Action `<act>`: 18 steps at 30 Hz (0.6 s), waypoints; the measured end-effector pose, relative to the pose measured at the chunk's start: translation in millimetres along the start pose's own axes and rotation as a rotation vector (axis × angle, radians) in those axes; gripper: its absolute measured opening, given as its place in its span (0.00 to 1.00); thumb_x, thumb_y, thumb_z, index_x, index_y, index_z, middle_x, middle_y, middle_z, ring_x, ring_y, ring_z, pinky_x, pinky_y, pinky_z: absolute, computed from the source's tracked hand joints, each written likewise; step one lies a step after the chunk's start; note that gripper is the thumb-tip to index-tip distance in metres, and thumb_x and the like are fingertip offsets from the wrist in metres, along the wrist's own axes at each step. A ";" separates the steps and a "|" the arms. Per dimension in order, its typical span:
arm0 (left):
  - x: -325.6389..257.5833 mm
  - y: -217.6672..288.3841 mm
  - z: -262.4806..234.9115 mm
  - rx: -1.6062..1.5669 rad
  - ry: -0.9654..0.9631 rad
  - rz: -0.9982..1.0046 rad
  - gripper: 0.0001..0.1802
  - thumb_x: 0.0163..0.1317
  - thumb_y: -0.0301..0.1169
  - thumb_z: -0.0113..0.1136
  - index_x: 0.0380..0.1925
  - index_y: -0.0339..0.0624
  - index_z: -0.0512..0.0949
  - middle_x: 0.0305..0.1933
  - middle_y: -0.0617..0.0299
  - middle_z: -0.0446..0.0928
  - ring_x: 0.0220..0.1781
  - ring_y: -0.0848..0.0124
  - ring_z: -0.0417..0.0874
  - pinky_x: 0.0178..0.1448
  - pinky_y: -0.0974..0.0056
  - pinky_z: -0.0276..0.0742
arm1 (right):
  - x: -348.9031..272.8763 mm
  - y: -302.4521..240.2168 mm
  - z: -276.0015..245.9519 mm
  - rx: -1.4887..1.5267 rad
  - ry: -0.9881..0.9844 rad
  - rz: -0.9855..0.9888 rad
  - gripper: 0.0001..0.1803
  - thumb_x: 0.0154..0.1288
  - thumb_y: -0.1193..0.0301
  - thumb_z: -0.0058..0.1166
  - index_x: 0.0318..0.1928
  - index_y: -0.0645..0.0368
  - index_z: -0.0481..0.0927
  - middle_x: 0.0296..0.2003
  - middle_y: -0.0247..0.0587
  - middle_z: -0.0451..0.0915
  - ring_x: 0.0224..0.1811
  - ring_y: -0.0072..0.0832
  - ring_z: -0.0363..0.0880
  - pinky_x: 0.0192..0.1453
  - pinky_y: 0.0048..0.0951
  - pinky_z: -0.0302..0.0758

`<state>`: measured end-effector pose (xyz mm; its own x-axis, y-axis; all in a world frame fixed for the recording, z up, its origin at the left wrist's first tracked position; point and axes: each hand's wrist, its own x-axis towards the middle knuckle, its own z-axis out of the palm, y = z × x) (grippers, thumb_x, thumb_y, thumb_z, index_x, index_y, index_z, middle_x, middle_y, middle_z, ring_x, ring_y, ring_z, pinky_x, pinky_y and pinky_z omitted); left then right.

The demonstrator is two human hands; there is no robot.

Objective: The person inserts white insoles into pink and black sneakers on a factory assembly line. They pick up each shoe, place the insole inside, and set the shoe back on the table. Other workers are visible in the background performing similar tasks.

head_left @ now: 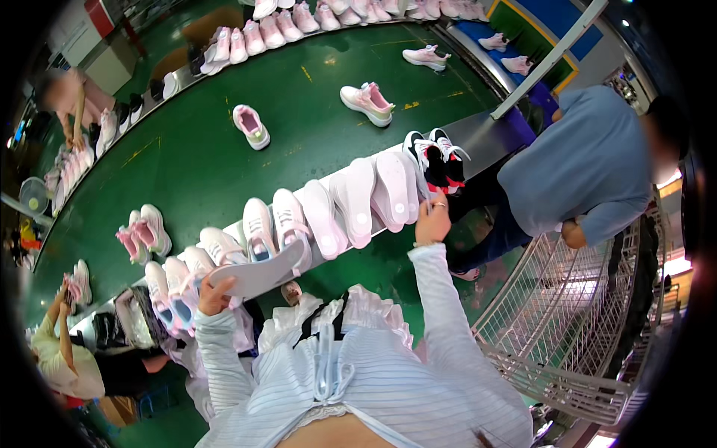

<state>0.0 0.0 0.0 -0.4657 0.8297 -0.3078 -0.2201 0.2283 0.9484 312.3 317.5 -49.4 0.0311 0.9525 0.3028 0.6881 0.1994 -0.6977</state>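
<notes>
My left hand grips one end of a pale grey insole, which stretches rightward in front of white sneakers on the near ledge. My right hand is at the end of a row of pale insoles, its fingers curled together. Just beyond its fingertips stand black-and-white sneakers with red parts. Whether those fingers pinch an insole's edge or the heel of a sneaker, I cannot make out.
Pink shoes lie scattered over the green table, with more lined up along its far edge. A person in blue stands on the right by a wire cart. Other people work at the left.
</notes>
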 end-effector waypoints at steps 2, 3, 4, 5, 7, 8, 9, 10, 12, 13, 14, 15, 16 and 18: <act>12.2 6.7 7.5 -0.349 0.034 0.075 0.16 0.44 0.25 0.54 0.36 0.35 0.67 0.31 0.60 0.71 0.31 0.72 0.73 0.36 0.71 0.69 | 12.5 35.8 27.1 -0.203 -0.014 -0.157 0.12 0.45 0.72 0.49 0.33 0.61 0.68 0.44 0.45 0.69 0.45 0.39 0.66 0.47 0.34 0.63; 31.9 32.3 -19.1 -0.331 0.001 0.094 0.16 0.44 0.25 0.54 0.36 0.35 0.67 0.31 0.60 0.71 0.31 0.72 0.73 0.36 0.71 0.69 | 13.4 18.8 54.6 -0.351 -0.035 -0.185 0.16 0.45 0.70 0.50 0.36 0.62 0.69 0.44 0.45 0.68 0.45 0.39 0.67 0.47 0.33 0.63; 42.1 34.7 -26.6 -0.304 -0.012 0.100 0.16 0.44 0.25 0.54 0.36 0.35 0.67 0.31 0.60 0.71 0.31 0.72 0.73 0.36 0.70 0.69 | 11.9 22.9 63.8 -0.477 -0.091 -0.253 0.16 0.45 0.69 0.50 0.37 0.61 0.69 0.43 0.44 0.69 0.44 0.38 0.67 0.48 0.33 0.62; 53.4 36.6 -31.4 -0.276 -0.030 0.107 0.15 0.45 0.25 0.54 0.35 0.35 0.67 0.31 0.60 0.71 0.31 0.72 0.73 0.36 0.70 0.69 | 10.4 29.5 68.5 -0.606 -0.146 -0.315 0.17 0.45 0.68 0.50 0.38 0.61 0.69 0.43 0.43 0.69 0.44 0.38 0.67 0.48 0.33 0.62; 67.5 36.5 -41.8 -0.308 -0.054 0.108 0.15 0.45 0.26 0.54 0.36 0.34 0.67 0.32 0.58 0.72 0.33 0.70 0.74 0.38 0.67 0.71 | 4.1 -1.8 66.6 -0.672 -0.045 -0.374 0.16 0.46 0.68 0.51 0.36 0.61 0.69 0.40 0.43 0.70 0.42 0.38 0.68 0.46 0.32 0.63; 75.0 39.1 -44.3 -0.350 -0.041 0.064 0.15 0.45 0.26 0.54 0.35 0.33 0.68 0.32 0.57 0.73 0.34 0.69 0.75 0.40 0.67 0.70 | -1.0 -20.8 64.5 -0.724 0.052 -0.429 0.14 0.46 0.68 0.51 0.34 0.61 0.69 0.37 0.43 0.71 0.40 0.38 0.69 0.45 0.30 0.65; 80.3 42.5 -45.7 -0.390 -0.026 0.018 0.15 0.45 0.27 0.55 0.35 0.33 0.69 0.33 0.56 0.73 0.35 0.69 0.75 0.42 0.67 0.70 | -8.4 -33.5 65.1 -0.729 0.049 -0.425 0.14 0.46 0.68 0.51 0.34 0.61 0.69 0.37 0.43 0.71 0.40 0.38 0.69 0.45 0.30 0.65; 90.3 40.9 -46.5 -0.382 0.021 0.027 0.15 0.46 0.27 0.55 0.35 0.32 0.69 0.33 0.56 0.73 0.34 0.67 0.76 0.40 0.67 0.71 | -15.8 -48.1 71.9 -0.401 -0.057 -0.254 0.15 0.46 0.68 0.52 0.35 0.61 0.70 0.38 0.43 0.70 0.41 0.37 0.68 0.44 0.31 0.65; 115.7 37.4 -38.8 -0.254 -0.036 -0.035 0.13 0.47 0.29 0.56 0.32 0.33 0.72 0.29 0.59 0.74 0.29 0.71 0.75 0.35 0.70 0.71 | -36.5 -94.6 76.0 0.165 -0.346 -0.045 0.16 0.44 0.68 0.54 0.35 0.61 0.69 0.39 0.43 0.69 0.42 0.38 0.67 0.44 0.31 0.64; 134.5 21.8 -36.0 -0.045 -0.002 -0.103 0.12 0.47 0.30 0.57 0.30 0.34 0.73 0.28 0.62 0.75 0.29 0.74 0.75 0.34 0.71 0.71 | -52.5 -126.7 73.1 0.405 -0.539 0.001 0.17 0.43 0.68 0.55 0.35 0.61 0.69 0.39 0.44 0.69 0.42 0.38 0.67 0.43 0.32 0.64; 141.4 57.5 -9.6 0.093 -0.018 -0.109 0.13 0.47 0.31 0.57 0.30 0.34 0.74 0.28 0.63 0.75 0.29 0.74 0.75 0.33 0.71 0.71 | -61.2 -155.2 71.8 0.330 -0.606 -0.177 0.19 0.41 0.67 0.56 0.35 0.61 0.69 0.36 0.44 0.70 0.41 0.38 0.68 0.42 0.32 0.64; 164.1 35.7 -10.4 -0.085 -0.114 -0.130 0.13 0.47 0.30 0.57 0.31 0.34 0.73 0.29 0.62 0.75 0.29 0.73 0.75 0.33 0.70 0.71 | -67.9 -182.2 73.4 0.270 -0.680 -0.381 0.20 0.40 0.66 0.57 0.34 0.61 0.68 0.34 0.44 0.70 0.40 0.38 0.68 0.41 0.32 0.65; 179.6 31.2 -3.0 -0.186 -0.125 -0.177 0.13 0.47 0.30 0.57 0.32 0.34 0.73 0.29 0.61 0.75 0.29 0.72 0.75 0.34 0.70 0.72 | -70.4 -196.6 80.5 0.292 -0.704 -0.404 0.20 0.40 0.66 0.57 0.34 0.61 0.68 0.34 0.44 0.70 0.40 0.38 0.68 0.41 0.32 0.65; 202.5 40.1 4.4 -0.307 -0.132 -0.242 0.13 0.46 0.29 0.57 0.33 0.33 0.73 0.30 0.59 0.75 0.30 0.71 0.76 0.34 0.69 0.72 | -69.0 -217.8 98.2 0.091 -0.697 -0.627 0.25 0.37 0.61 0.59 0.34 0.61 0.66 0.29 0.43 0.70 0.35 0.37 0.67 0.39 0.34 0.63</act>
<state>-99.3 179.4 -23.9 -0.2595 0.8335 -0.4877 -0.5649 0.2786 0.7767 89.1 230.9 17.9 -0.7867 0.5826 0.2040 0.3725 0.7115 -0.5958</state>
